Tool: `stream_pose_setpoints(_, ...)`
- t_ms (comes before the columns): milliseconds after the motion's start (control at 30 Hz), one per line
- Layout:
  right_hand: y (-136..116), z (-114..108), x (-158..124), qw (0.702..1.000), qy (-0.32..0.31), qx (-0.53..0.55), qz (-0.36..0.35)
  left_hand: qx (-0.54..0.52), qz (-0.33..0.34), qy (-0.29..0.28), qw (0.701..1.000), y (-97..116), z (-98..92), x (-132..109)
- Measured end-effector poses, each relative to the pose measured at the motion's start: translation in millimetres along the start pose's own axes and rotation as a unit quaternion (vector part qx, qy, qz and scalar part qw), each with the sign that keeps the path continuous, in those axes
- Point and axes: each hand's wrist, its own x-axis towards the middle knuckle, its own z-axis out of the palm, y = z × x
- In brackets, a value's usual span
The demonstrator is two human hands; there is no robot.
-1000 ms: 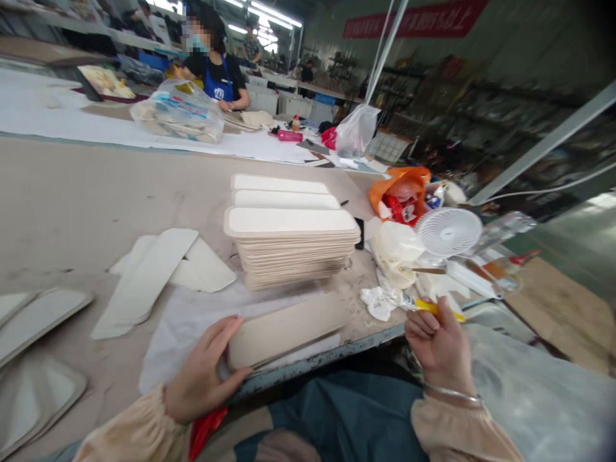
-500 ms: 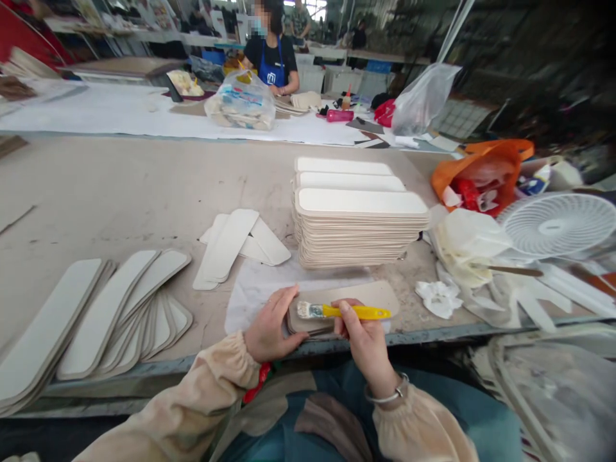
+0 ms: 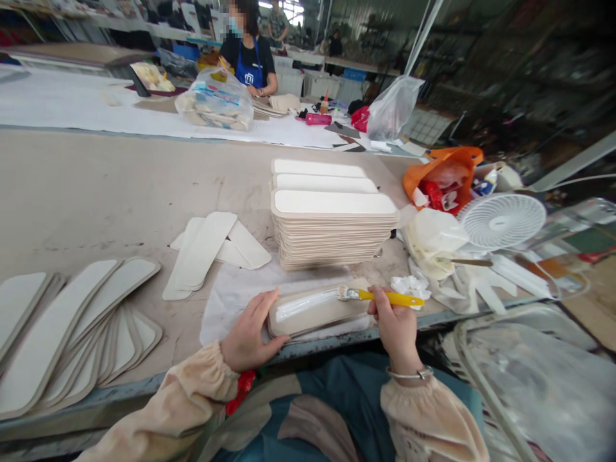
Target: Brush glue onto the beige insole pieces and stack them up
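My left hand (image 3: 250, 333) grips the left end of a long beige board piece (image 3: 317, 309) lying at the table's near edge. My right hand (image 3: 397, 324) is closed on a yellow-handled brush (image 3: 385, 297); its bristles rest on the piece's right part. A wet, shiny white streak of glue runs along the piece's top. The piece lies on a white sheet (image 3: 231, 292). Just behind it stands a tall stack of similar pieces (image 3: 332, 231).
Fanned rows of coated pieces (image 3: 72, 327) lie at the left, and loose white strips (image 3: 206, 247) in the middle. A white fan (image 3: 500, 221), crumpled paper (image 3: 409, 284), an orange bag (image 3: 443, 176) and clutter sit right. Another person (image 3: 248, 54) works at the far table.
The brush has swept from the piece's left end to its right, leaving a glossy white streak. My left hand keeps its hold. The view has shifted slightly.
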Motion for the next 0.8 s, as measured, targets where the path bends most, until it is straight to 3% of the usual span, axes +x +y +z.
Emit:
stream_pose_setpoints(167,7.9,-29.2,9.1,0.991,0.098,-0.088,-0.011,0.018,0.002,0.002,1.000,-1.4,0.6,-0.3)
stream_pose_setpoints(267,6.1,-25.0,0.0,0.994,0.106,-0.018,-0.019,0.013,0.001,0.003,1.000,-2.2,1.2,-1.5)
stream_pose_setpoints(433,-10.5,21.4,-33.7,0.975,-0.057,0.214,0.015,0.001,0.001,0.001,1.000,-0.3,-0.1,-1.3)
stream_pose_setpoints(567,-26.9,57.4,-56.9,0.954,-0.164,0.249,0.044,0.000,0.009,0.008,1.000,1.9,-1.0,0.8)
stream_pose_setpoints(667,-31.4,67.9,-63.4,0.955,-0.194,0.223,0.039,0.001,0.006,0.008,1.000,1.5,-0.2,0.7)
stream_pose_setpoints(800,-26.5,61.1,-60.1,0.967,-0.185,0.172,0.018,-0.002,-0.001,0.002,1.000,-1.0,1.2,-0.9)
